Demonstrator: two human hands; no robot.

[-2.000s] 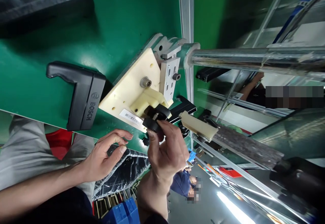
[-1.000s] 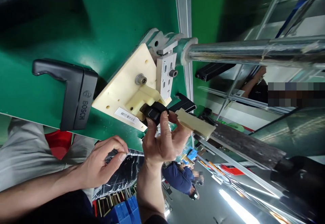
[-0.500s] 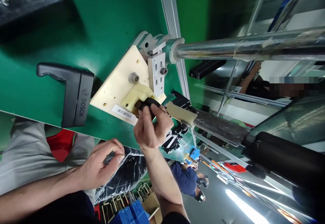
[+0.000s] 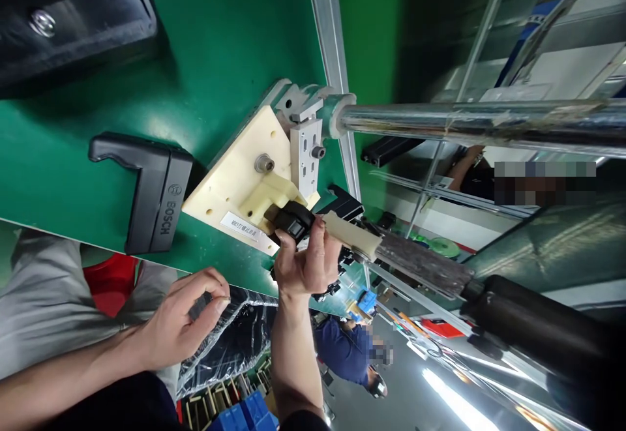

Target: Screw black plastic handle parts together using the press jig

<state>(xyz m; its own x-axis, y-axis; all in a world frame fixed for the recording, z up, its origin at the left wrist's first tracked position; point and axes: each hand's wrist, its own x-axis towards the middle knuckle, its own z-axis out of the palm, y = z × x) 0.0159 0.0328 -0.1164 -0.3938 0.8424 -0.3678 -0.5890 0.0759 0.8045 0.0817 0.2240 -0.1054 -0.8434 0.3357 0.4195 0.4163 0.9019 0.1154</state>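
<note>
My right hand has thumb and fingers closed at the edges of a small black plastic part. That part sits against a raised cream block on a cream fixture plate. A bolt and a white label are on the plate. Loosely curled, my left hand is by the bench edge, thumb apart from the fingers and nothing visible in it. A black L-shaped BOSCH housing lies left of the plate.
A metal bracket and a thick steel post stand beside the plate. A black driver-like tool juts in from the right. A black case lies on the green bench. Another person is farther off.
My right hand has shifted slightly right and down, uncovering more of the black part. The whole view has shifted a little, and my left hand has stayed curled by the bench edge.
</note>
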